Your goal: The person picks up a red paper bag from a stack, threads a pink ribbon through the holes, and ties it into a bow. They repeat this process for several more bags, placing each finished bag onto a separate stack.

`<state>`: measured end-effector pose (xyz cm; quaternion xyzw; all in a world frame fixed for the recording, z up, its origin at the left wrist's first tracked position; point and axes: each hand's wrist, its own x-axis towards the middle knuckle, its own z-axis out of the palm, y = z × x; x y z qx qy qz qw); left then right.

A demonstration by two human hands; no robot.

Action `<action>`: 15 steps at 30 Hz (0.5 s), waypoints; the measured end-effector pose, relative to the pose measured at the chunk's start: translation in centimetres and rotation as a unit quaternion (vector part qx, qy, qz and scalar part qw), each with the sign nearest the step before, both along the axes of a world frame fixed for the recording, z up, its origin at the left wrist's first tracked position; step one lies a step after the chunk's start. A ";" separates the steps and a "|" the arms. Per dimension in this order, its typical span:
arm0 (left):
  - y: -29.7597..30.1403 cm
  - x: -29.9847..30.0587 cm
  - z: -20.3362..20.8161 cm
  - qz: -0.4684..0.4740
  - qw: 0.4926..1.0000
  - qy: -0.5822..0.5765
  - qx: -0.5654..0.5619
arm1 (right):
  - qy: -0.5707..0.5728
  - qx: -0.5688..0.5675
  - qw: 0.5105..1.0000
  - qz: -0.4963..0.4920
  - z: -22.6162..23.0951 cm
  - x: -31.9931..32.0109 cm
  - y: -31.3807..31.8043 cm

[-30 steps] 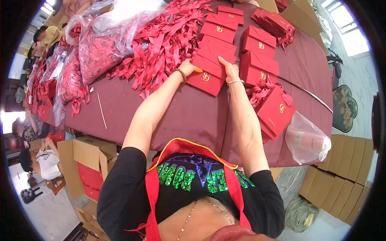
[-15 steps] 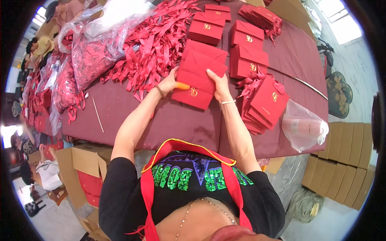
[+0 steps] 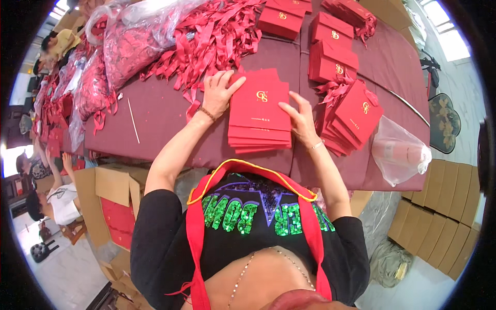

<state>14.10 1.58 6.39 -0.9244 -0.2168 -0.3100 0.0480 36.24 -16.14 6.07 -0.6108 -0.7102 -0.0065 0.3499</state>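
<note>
A stack of flat red paper bags [image 3: 260, 106] with a gold emblem lies in front of me, its lower edges fanned toward me. At its upper left corner is my left hand [image 3: 218, 94], fingers spread and thumb resting on the edge. My right hand [image 3: 304, 120] is along the right edge, its fingers apart and fingertips at the bags. Neither hand is wrapped round the stack. To the right lies another fanned pile of red bags [image 3: 356, 116] with ribbon handles.
A heap of red ribbons [image 3: 217, 44] and plastic sacks of red pieces [image 3: 129, 51] cover the far left. Bundled red bags [image 3: 335, 61] stand farther back. A clear plastic bag [image 3: 398, 152] sits at the right table edge. A thin white stick [image 3: 133, 120] lies left. Cartons [image 3: 439, 217] stand below right.
The red bags have been turned round, now emblem side up and fanned on the table. My hands have loosened from gripping them to touching their edges.
</note>
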 end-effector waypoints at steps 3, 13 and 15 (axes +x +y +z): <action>-0.5 -2.0 -3.6 0.049 0.991 0.121 -0.020 | -0.017 -0.123 0.991 0.052 -2.9 -0.8 -1.2; -7.5 -1.2 -4.8 0.090 0.730 -0.105 -0.669 | 0.270 -0.227 0.935 -0.038 -2.8 -2.9 -3.4; -8.3 -1.4 -7.5 0.080 0.748 -0.223 -0.620 | 0.435 -0.217 0.867 -0.110 -2.6 -5.0 -3.3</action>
